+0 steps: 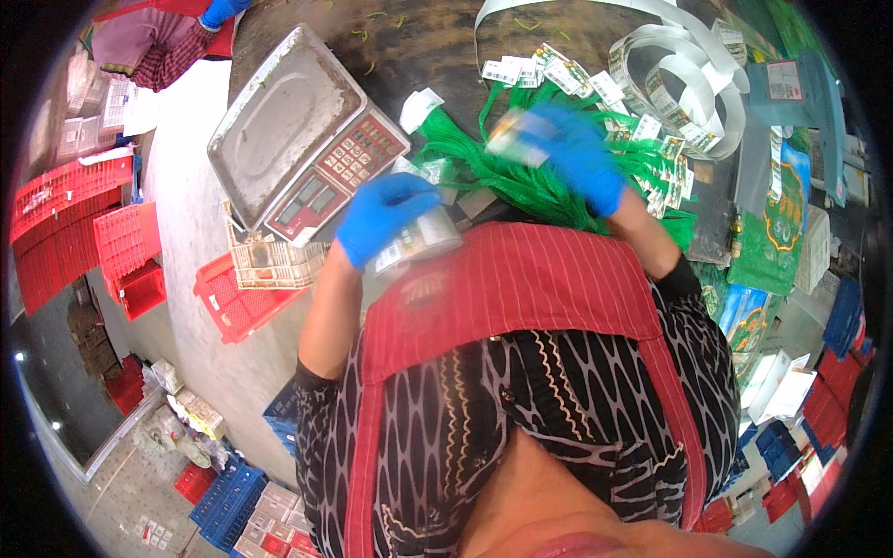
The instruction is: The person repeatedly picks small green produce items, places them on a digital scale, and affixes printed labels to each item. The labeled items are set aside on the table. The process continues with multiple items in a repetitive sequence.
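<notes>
My left hand [387, 215], in a blue glove, grips a roll of printed labels [436, 236] close against the red striped apron. My right hand [582, 157], also gloved in blue, is over a heap of green mesh net bags [520, 185]. A small printed label [520, 137] is at its fingertips, blurred by motion. White tags with barcodes [554, 73] fan out along the far ends of the nets. Another net bundle ends in a white tag [420, 109], nearer the scale.
A digital scale [289, 125] with a worn metal pan stands on the dark table at left. Loose label strip [725, 115] coils at right, beside a grey-blue device [795, 104]. Below left are a cream crate [272, 265] and a red crate [241, 300]. Another person's gloved hand [223, 10] shows top left.
</notes>
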The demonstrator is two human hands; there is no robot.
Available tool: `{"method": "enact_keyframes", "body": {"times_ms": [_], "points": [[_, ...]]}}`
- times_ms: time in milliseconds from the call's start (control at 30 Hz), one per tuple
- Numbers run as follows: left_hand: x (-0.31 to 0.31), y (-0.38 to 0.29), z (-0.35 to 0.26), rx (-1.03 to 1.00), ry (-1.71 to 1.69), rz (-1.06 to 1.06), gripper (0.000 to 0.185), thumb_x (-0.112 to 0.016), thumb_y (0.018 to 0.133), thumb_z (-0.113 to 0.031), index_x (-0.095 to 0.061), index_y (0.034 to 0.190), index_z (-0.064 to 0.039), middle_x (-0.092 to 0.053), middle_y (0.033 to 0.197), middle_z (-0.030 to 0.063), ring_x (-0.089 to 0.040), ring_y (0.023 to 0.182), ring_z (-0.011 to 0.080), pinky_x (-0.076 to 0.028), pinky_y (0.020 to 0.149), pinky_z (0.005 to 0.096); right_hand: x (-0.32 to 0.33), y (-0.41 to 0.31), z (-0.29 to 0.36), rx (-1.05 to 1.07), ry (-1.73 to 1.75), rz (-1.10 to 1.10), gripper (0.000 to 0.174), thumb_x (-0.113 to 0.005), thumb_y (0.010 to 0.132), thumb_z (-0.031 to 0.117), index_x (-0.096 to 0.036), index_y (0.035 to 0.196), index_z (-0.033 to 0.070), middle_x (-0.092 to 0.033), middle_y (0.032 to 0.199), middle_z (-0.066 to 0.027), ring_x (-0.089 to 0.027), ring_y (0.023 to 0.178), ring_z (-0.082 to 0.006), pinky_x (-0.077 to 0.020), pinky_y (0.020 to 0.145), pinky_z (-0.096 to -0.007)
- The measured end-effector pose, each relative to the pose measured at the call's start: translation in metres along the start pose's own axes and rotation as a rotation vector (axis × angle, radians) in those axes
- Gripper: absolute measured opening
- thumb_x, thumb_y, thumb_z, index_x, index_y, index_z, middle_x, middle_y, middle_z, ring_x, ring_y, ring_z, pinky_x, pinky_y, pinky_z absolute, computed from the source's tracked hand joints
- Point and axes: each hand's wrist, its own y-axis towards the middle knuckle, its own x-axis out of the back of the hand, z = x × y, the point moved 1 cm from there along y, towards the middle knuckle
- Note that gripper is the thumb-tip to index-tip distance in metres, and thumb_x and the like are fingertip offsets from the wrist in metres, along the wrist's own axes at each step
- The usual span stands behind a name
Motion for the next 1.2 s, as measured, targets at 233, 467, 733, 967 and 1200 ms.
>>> {"method": "enact_keyframes", "body": {"times_ms": [233, 467, 733, 967, 1200], "points": [[0.007, -0.036, 0.001, 0.01, -0.223, 0.107, 0.051, -0.066, 0.083, -0.016, -0.052, 0.129, 0.0, -0.06, 0.117, 0.0081, -0.053, 0.113, 0.0161, -0.04, 0.097, 0.0298, 0.094, 0.045, -0.042, 0.081, -0.303, -0.579, 0.032, -0.064, 0.084, 0.016, -0.06, 0.113, 0.004, -0.063, 0.107, -0.0164, -0.06, 0.099, -0.0295, -0.0464, 0.088, -0.0399], [0.015, -0.05, -0.023, -0.061, -0.171, 0.063, 0.06, -0.069, 0.078, -0.012, -0.047, 0.133, 0.0, -0.05, 0.134, 0.0108, -0.047, 0.124, 0.02, -0.035, 0.103, 0.0317, -0.111, 0.094, -0.087, 0.176, -0.543, 0.01, 0.024, -0.055, 0.087, 0.021, -0.063, 0.106, 0.009, -0.06, 0.098, -0.0152, -0.058, 0.093, -0.0342, -0.0475, 0.081, -0.0429], [0.022, -0.066, 0.039, -0.039, -0.511, -0.261, 0.023, -0.066, 0.079, -0.005, -0.058, 0.101, -0.004, -0.063, 0.103, 0.0092, -0.061, 0.099, 0.0209, -0.045, 0.092, 0.0338, -0.097, 0.102, -0.092, 0.162, -0.332, -0.095, 0.021, -0.052, 0.087, 0.02, -0.065, 0.097, 0.008, -0.061, 0.093, -0.0171, -0.06, 0.086, -0.0346, -0.0472, 0.074, -0.0453], [0.011, -0.036, 0.002, -0.07, -0.415, -0.311, 0.017, -0.061, 0.084, -0.002, -0.06, 0.101, -0.003, -0.063, 0.1, 0.0043, -0.059, 0.095, 0.0144, -0.044, 0.088, 0.0295, -0.066, 0.083, -0.025, -0.278, 0.35, 0.317, 0.024, -0.057, 0.089, 0.022, -0.066, 0.095, 0.001, -0.063, 0.078, -0.0059, -0.055, 0.068, -0.0113, -0.0456, 0.064, -0.0289], [-0.018, -0.007, -0.028, -0.025, -0.2, -0.357, 0.016, -0.064, 0.085, -0.01, -0.07, 0.098, -0.004, -0.066, 0.085, 0.0007, -0.058, 0.073, 0.0083, -0.047, 0.065, 0.0228, -0.053, 0.054, 0.009, -0.434, 0.434, 0.639, 0.03, -0.06, 0.087, 0.023, -0.066, 0.104, -0.001, -0.062, 0.079, -0.0046, -0.056, 0.067, -0.012, -0.0472, 0.062, -0.0267]]}}
